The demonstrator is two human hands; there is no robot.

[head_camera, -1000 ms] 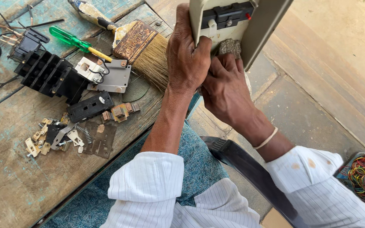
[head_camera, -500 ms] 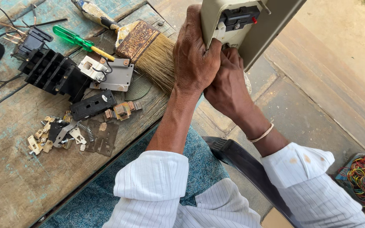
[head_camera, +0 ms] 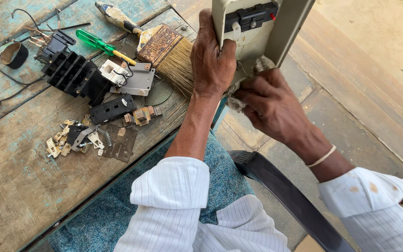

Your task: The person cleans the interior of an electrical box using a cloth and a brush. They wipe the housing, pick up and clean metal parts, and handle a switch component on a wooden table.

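casing (head_camera: 276,28) | left hand (head_camera: 213,60) fingers clamped round its edge | right hand (head_camera: 271,102) fingers pinching rag (head_camera: 257,67) beneath

One label in sight: a brown rectangular band with pale print on the brush (head_camera: 164,46), lying at the surface's (head_camera: 15,182) far edge.

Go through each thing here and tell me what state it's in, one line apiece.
Left hand: gripping the grey housing.
Right hand: pressing a cloth against it.
Grey housing: held up, open face showing.
Cloth: bunched.
Paintbrush: lying flat, worn.
Green screwdriver: lying flat.
Black finned block: lying loose on the table.
Small parts: scattered.
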